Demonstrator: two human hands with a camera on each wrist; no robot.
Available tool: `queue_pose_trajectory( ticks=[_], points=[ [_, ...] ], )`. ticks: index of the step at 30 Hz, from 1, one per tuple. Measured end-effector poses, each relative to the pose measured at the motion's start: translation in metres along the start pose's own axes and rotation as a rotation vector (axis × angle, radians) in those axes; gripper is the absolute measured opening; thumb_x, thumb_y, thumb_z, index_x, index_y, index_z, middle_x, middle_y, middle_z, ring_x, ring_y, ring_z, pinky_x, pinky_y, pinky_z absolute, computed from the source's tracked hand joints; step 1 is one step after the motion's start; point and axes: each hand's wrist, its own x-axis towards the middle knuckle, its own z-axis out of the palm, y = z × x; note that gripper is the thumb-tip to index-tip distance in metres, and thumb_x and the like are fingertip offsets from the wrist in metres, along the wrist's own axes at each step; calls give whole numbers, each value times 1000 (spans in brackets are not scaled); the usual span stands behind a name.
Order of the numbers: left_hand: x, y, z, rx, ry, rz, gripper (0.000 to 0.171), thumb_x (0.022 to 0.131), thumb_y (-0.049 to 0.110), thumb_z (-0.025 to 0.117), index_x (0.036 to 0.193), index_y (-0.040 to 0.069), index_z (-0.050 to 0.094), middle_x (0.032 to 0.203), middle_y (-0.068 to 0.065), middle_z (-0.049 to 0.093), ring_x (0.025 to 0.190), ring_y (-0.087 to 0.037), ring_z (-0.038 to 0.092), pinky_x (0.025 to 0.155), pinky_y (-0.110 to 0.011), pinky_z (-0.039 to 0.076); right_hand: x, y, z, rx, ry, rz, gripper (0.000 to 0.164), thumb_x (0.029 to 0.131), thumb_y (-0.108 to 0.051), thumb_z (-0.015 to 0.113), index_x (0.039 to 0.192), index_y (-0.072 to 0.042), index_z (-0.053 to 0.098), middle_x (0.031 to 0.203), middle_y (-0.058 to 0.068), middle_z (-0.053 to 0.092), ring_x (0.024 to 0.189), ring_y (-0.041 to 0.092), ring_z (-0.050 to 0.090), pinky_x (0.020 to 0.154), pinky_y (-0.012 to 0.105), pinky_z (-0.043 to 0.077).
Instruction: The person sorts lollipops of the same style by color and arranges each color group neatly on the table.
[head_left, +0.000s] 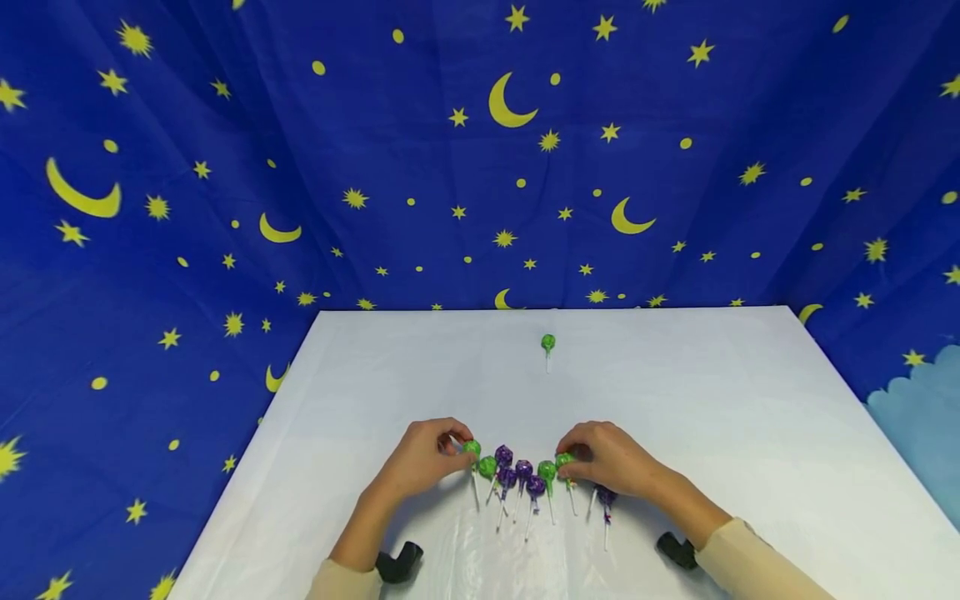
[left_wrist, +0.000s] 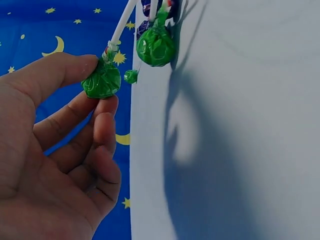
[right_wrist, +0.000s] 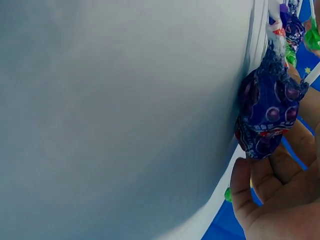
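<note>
My left hand [head_left: 423, 457] pinches the wrapped head of a green lollipop [left_wrist: 101, 80] between thumb and fingers, its white stick pointing toward me. On the other side, my right hand [head_left: 613, 458] pinches another green lollipop [head_left: 565, 461] by its head. Between the hands lies a cluster of purple lollipops [head_left: 523, 472] and green lollipops [head_left: 547, 472], sticks toward me. Purple lollipops [head_left: 606, 496] also lie just under the right hand, partly hidden by it; in the right wrist view their purple wrappers [right_wrist: 270, 105] overlap the fingers.
A lone green lollipop [head_left: 548, 342] lies near the far edge of the white table [head_left: 420, 367]. Black objects [head_left: 400, 562] sit by both forearms, one at the left and another [head_left: 677, 551] at the right. A blue cloth [head_left: 420, 158] with yellow moons and stars hangs behind.
</note>
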Motion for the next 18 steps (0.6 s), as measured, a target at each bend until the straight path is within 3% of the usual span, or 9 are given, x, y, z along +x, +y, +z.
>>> queue_pose_trajectory(
  ticks=[7, 18],
  points=[
    [15, 5, -2, 27, 11, 21, 19, 85, 28, 75, 100, 18, 70, 84, 8, 63, 66, -14, 54, 51, -29, 45, -1, 1, 0, 11, 20, 14, 28, 79, -37, 79, 99, -19, 73, 89, -15, 62, 76, 3, 54, 67, 27, 46],
    [41, 13, -7, 109, -2, -2, 15, 82, 27, 77, 93, 19, 70, 84, 11, 64, 63, -13, 53, 53, -30, 43, -3, -5, 1, 7, 32, 20, 28, 78, -36, 79, 99, -19, 72, 90, -13, 64, 78, 5, 56, 70, 27, 47]
  ],
)
